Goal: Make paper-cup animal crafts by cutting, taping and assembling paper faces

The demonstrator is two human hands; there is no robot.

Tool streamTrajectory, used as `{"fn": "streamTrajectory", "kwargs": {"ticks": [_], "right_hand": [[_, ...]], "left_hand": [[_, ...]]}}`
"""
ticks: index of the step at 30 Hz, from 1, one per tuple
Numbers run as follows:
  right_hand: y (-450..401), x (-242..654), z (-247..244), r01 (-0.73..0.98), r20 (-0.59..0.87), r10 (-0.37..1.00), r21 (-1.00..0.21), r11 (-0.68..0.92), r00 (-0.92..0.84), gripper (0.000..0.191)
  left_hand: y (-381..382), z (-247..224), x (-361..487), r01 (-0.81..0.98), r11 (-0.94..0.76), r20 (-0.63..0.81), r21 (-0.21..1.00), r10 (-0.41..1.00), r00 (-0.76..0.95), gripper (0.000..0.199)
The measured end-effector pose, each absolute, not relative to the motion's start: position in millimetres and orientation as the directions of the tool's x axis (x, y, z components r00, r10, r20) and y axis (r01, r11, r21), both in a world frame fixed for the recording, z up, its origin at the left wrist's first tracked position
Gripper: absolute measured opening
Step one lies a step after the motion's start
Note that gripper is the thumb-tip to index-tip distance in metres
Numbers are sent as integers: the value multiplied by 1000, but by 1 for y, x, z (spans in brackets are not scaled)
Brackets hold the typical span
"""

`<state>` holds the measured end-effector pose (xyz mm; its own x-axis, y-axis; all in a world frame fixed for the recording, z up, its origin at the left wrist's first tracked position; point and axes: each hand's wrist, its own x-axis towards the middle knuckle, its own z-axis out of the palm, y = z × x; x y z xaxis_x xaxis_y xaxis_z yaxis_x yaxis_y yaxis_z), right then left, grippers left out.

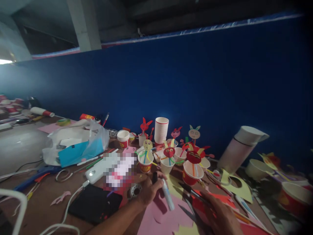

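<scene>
Near the middle of the table, my left hand (pixel 149 192) is closed around a dark item, perhaps a marker cap, beside a white and light-blue tube (pixel 168 195) above pink paper (pixel 154 218). My right hand (pixel 221 213) holds a dark pen (pixel 198 195) pointing up and left. Scissor blades (pixel 188 210) show between the hands, over the paper. Behind them, paper cups carry cut-paper animal heads: a red one (pixel 194 156), another red one (pixel 169 151) and a yellow one (pixel 148 144).
A stack of cups (pixel 161 130) stands behind the figures, with a white jug (pixel 238 148) to the right. A plastic bag (pixel 100 137), a black pad (pixel 95 204), a white power bank (pixel 101 168) and a blue glue gun (pixel 36 178) lie left. A blue partition (pixel 156 81) rises behind.
</scene>
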<state>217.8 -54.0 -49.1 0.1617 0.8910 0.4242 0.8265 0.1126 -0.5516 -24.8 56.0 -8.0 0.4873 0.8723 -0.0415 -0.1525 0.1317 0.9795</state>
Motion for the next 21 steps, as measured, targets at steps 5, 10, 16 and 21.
{"fn": "streamTrajectory", "kwargs": {"ticks": [5, 10, 16, 21], "right_hand": [[-54, 226, -40, 938, 328, 939, -347, 18, 103, 35], [-54, 224, -38, 962, 312, 946, -274, 0, 89, 38], [-53, 220, -36, 965, 316, 944, -263, -6, 92, 30], [-49, 220, -40, 970, 290, 953, -242, -13, 85, 26]], "left_hand": [[47, -15, -23, 96, -146, 107, 985, 937, 331, 23], [41, -16, -22, 104, -234, 191, 967, 928, 320, 29], [40, -7, -23, -87, -103, 128, 991, 927, 352, 39], [38, 0, -24, 79, -405, 321, 911, 816, 481, 39]]}}
